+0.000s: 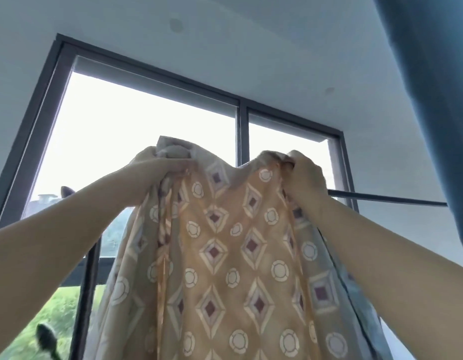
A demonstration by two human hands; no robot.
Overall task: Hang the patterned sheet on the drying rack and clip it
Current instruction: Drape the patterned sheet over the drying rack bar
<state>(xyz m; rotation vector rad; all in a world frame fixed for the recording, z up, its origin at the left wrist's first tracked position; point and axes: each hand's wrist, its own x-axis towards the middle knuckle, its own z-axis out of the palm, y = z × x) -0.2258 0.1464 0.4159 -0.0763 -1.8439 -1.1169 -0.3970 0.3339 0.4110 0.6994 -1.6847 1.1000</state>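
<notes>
Two hands, left hand (157,166) and right hand (304,172), clench the bunched top of the patterned sheet (238,255) high, likely to drape it over the rack bar (386,198) at right.

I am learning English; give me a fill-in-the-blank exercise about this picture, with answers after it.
1. The left hand and the right hand grip the patterned sheet at its ____ edge.
2. Behind the patterned sheet is a bright ____ with a dark frame.
3. A dark rod sticks out beside the ____ hand.
4. The curtain at the right is ____.
Answers: top; window; right; blue.
</notes>
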